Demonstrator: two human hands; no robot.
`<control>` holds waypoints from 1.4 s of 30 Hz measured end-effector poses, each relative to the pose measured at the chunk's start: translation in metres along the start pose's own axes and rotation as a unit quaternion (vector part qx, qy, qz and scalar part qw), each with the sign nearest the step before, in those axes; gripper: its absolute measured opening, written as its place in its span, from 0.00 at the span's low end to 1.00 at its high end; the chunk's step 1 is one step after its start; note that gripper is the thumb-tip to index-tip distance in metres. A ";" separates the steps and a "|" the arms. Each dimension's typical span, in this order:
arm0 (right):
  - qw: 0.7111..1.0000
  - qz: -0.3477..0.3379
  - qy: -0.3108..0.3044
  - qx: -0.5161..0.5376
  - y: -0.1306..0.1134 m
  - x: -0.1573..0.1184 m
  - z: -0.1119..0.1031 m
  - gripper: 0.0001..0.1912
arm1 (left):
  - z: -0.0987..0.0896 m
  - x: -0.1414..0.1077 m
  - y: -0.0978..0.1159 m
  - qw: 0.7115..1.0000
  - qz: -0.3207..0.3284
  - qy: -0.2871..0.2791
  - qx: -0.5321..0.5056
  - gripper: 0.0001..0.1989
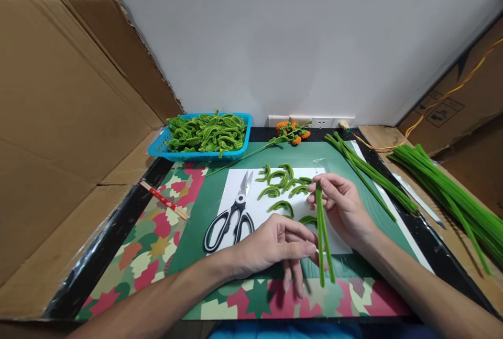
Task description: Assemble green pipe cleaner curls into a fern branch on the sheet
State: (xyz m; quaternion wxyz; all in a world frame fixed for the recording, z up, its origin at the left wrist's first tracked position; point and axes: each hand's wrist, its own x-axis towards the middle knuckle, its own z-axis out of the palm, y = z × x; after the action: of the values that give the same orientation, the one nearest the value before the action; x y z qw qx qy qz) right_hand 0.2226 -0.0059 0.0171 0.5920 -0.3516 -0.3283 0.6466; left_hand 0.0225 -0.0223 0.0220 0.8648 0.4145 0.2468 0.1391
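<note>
My right hand (343, 200) pinches a green pipe cleaner (321, 229) at its bend, between thumb and fingers. Folded double, it hangs with two legs pointing down toward me. Beside those legs is my left hand (288, 247), its fingers apart and the thumb tip just short of them; one fingertip seems to pass behind. Several short curved green pipe cleaner pieces (281, 207) lie on a white sheet (259, 205) beyond my hands. Black-handled scissors (239, 208) rest at the sheet's left, blades slightly apart and pointing away.
A blue basket (157, 145) heaped with bent green pieces stands at the back left. An orange flower stem (293, 132) lies behind the sheet. Long pipe cleaners (377, 179) and a larger bundle (451, 195) are at right, chopsticks (165, 200) at left. Cardboard walls (58, 93) flank the table.
</note>
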 end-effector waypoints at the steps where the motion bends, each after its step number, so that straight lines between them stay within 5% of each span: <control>1: 1.000 -0.004 0.001 -0.005 0.000 0.000 0.000 0.15 | 0.000 0.000 0.000 1.000 0.002 -0.002 0.003 0.18; 9: 0.997 -0.043 -0.009 -0.061 0.000 -0.003 0.002 0.13 | 0.001 0.000 -0.002 0.999 0.006 0.014 0.028 0.19; 26: 0.989 -0.009 -0.111 -0.097 0.002 -0.006 0.000 0.13 | 0.002 -0.005 0.002 0.978 0.068 0.139 0.137 0.20; 42: 0.994 0.023 -0.084 -0.066 -0.015 -0.005 -0.001 0.13 | -0.017 -0.006 0.010 0.945 0.208 0.230 0.101 0.16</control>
State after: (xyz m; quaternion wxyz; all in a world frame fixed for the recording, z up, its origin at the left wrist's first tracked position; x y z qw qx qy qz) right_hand 0.2318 -0.0096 0.0295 0.5228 -0.3421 -0.4107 0.6640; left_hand 0.0074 -0.0077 0.0229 0.6895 0.4987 0.3602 0.3822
